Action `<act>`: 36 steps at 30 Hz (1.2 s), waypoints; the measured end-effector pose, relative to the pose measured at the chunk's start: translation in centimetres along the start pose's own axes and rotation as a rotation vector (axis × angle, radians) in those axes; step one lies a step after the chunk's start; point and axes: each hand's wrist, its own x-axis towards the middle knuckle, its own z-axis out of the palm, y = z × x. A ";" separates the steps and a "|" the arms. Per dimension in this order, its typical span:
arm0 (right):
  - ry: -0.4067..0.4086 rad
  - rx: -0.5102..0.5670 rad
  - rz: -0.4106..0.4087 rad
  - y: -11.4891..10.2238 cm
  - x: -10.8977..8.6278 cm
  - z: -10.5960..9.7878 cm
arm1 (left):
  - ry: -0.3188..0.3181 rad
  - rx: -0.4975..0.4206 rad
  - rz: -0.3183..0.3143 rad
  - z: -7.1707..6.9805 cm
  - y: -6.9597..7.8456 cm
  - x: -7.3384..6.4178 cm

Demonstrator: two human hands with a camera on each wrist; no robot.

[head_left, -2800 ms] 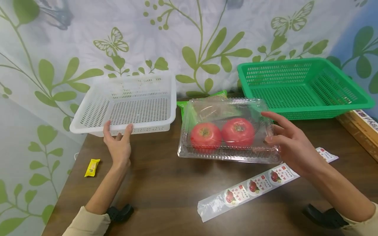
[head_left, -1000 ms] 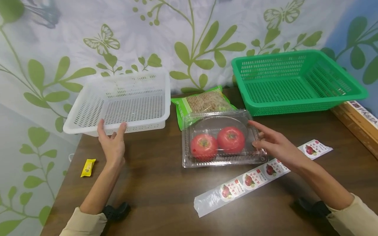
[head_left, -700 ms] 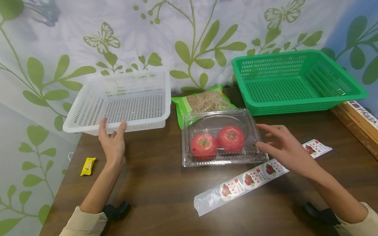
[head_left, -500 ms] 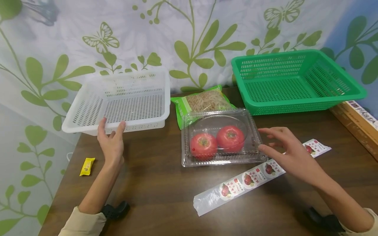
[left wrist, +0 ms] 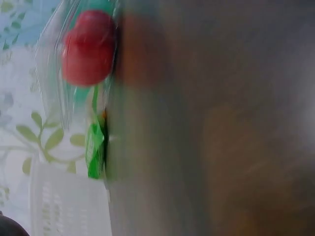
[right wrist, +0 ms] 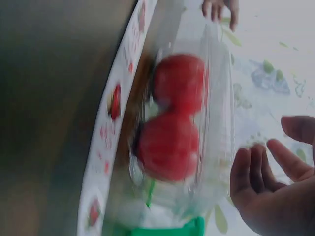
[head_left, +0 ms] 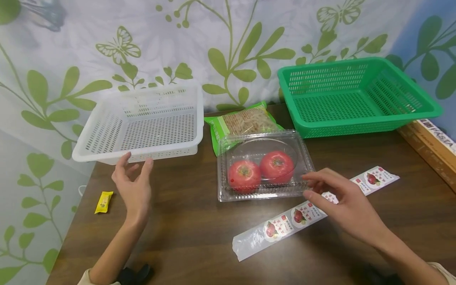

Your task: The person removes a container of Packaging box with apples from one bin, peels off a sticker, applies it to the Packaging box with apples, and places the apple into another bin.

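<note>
A clear plastic clamshell box (head_left: 303, 154) with two tomatoes (head_left: 277, 166) inside lies on the table, its lid down and its back edge over a green bag. My right hand (head_left: 345, 204) hovers at the box's right front corner, above a strip of round stickers (head_left: 274, 229); its fingers are loosely bent and hold nothing. In the right wrist view that hand (right wrist: 278, 189) shows its fingers spread apart from the box. My left hand (head_left: 133, 188), holding nothing, is just in front of the white basket (head_left: 167, 152), thumb and fingers apart. The left wrist view is blurred.
Behind the box lies the green-edged bag (head_left: 246, 120) of pale dry food. A green basket (head_left: 356, 122) stands at the back right, beside a long pasta carton (head_left: 427, 144). On the left lies a small yellow packet (head_left: 104, 202). A patterned cloth (head_left: 235, 47) hangs behind the table.
The clamshell box has come down onto the table from my right hand, which let go and drew back. My left hand has come off the white basket's rim toward me.
</note>
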 end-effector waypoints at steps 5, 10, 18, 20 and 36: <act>-0.132 0.090 -0.011 0.3 -0.7 1.6 | -0.235 -0.122 0.262 0.7 0.4 -3.8; -0.246 0.141 -0.106 1.1 -1.0 3.7 | -0.529 -0.167 0.209 2.0 0.8 -8.5; -0.470 0.052 -0.070 1.8 -1.0 6.0 | -0.884 -0.035 -0.107 3.5 0.4 -12.7; -0.504 0.049 -0.052 2.0 -0.9 6.3 | -0.953 0.054 -0.138 4.0 -0.1 -13.2; -0.598 -0.170 -0.028 1.9 0.1 7.7 | -1.086 0.655 0.263 5.3 -0.7 -14.4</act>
